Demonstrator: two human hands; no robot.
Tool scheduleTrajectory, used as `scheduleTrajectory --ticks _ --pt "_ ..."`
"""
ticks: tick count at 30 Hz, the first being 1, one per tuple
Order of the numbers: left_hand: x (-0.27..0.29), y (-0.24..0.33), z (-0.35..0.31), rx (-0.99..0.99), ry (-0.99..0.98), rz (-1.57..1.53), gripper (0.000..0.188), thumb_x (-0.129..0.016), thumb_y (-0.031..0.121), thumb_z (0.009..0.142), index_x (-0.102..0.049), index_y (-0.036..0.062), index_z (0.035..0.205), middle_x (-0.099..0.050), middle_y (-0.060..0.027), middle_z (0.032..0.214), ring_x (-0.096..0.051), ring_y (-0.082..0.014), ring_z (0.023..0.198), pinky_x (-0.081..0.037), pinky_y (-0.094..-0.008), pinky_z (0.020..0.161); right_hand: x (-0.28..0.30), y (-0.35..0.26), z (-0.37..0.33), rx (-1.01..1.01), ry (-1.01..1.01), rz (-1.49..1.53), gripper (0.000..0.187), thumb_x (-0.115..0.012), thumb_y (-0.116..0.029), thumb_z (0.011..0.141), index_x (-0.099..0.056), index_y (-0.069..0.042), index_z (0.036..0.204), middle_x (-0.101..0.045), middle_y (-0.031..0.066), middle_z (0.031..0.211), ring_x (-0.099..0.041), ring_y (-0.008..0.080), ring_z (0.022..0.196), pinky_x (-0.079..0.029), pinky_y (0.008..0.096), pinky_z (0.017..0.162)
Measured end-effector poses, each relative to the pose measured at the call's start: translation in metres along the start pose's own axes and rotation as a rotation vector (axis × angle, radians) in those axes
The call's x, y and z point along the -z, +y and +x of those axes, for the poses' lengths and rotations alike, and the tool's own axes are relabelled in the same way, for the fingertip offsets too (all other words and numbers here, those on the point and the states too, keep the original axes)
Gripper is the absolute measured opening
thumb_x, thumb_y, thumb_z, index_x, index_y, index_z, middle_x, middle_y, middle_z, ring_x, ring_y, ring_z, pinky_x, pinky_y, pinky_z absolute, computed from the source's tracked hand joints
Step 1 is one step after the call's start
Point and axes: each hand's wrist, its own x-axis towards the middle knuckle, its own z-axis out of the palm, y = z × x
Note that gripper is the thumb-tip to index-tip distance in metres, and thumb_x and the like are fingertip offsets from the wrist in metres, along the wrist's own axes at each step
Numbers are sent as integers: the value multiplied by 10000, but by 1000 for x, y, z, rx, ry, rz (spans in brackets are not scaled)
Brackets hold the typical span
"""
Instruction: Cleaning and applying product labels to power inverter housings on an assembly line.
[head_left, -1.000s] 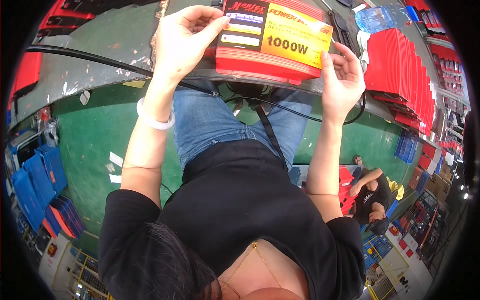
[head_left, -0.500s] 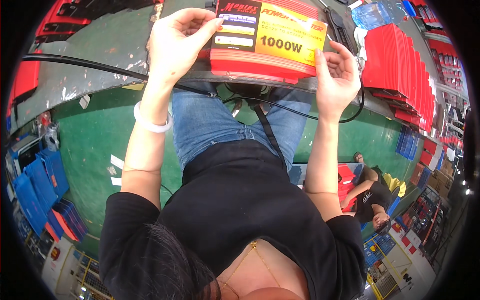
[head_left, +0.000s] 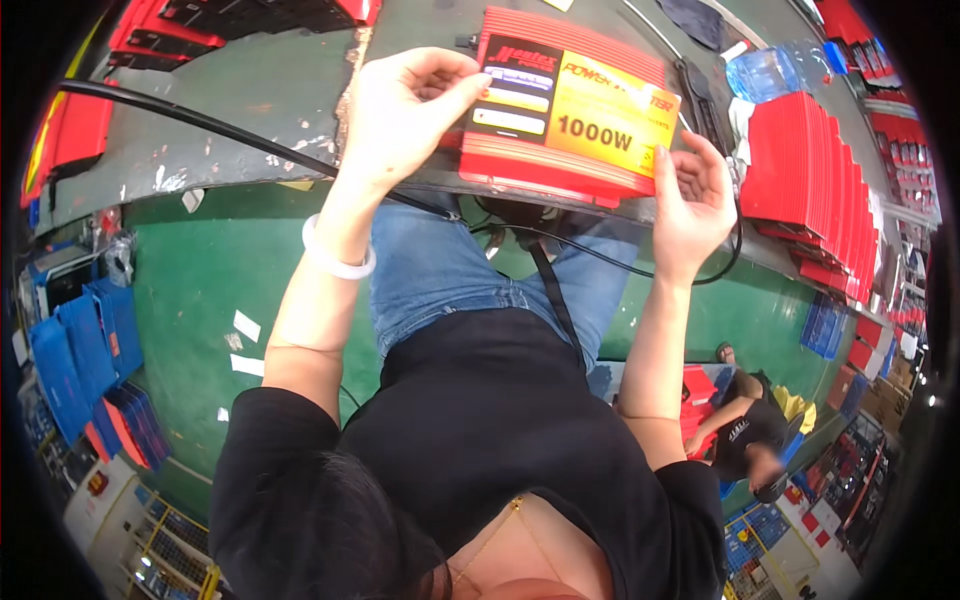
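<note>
A red finned metal power inverter case (head_left: pixel 560 35) rests near the front edge of the workbench. Across its top lies a black-and-yellow label (head_left: pixel 590 105). My left hand (head_left: pixel 405 115) pinches the label's left edge between thumb and forefinger. At the opposite edge, my right hand (head_left: pixel 695 205) has its thumb on the label's lower right corner, with the other fingers curled. Whether the label's middle touches the fins cannot be made out.
Stacked red cases (head_left: pixel 810 190) stand to the right, beside a clear bluish plastic bottle (head_left: pixel 765 75). A black cable (head_left: pixel 200 128) crosses the worn bench (head_left: pixel 250 80). More red cases (head_left: pixel 160 40) sit at the far left. Another person (head_left: pixel 750 425) is seated behind on the right.
The whole view has shifted, so bench, case and hands appear lower and further right. Both hands keep their places at the label's edges, and more of the case's far end shows.
</note>
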Motion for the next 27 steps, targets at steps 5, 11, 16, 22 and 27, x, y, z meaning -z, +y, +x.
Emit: scheduleTrajectory --ticks 5,11,16,22,27 --pt "-1 0 0 35 6 -44 190 -732 103 824 -695 -36 948 -697 -71 789 -641 -81 714 -532 -223 677 0 0 1 4 1 -9 301 -703 5 844 -599 24 1126 -634 7 815 -561 26 712 -444 147 637" --pt "-1 2 0 34 -17 -36 138 -718 38 839 -676 -46 940 -690 -59 817 -641 -79 740 -517 -198 685 1 1 0 9 -15 17 316 -696 25 841 -590 32 1139 -633 12 821 -566 32 721 -453 153 647" --pt "1 3 -1 34 -1 -64 134 -713 19 841 -675 -54 948 -681 -48 821 -626 -70 732 -509 -189 685 -2 -2 2 -17 9 48 315 -716 23 809 -613 12 1107 -638 12 799 -567 46 701 -463 182 665" --pt "0 2 1 33 5 -57 139 -709 6 842 -672 -63 957 -692 -67 848 -643 -86 764 -520 -202 726 -2 0 1 -5 15 49 325 -726 3 808 -606 12 1110 -645 20 798 -579 54 701 -468 187 659" --pt "1 1 1 37 6 -72 143 -706 -1 841 -671 -68 962 -691 -79 858 -648 -97 778 -520 -207 747 -2 1 1 13 3 30 311 -714 17 826 -603 31 1116 -655 32 838 -601 57 746 -487 172 687"
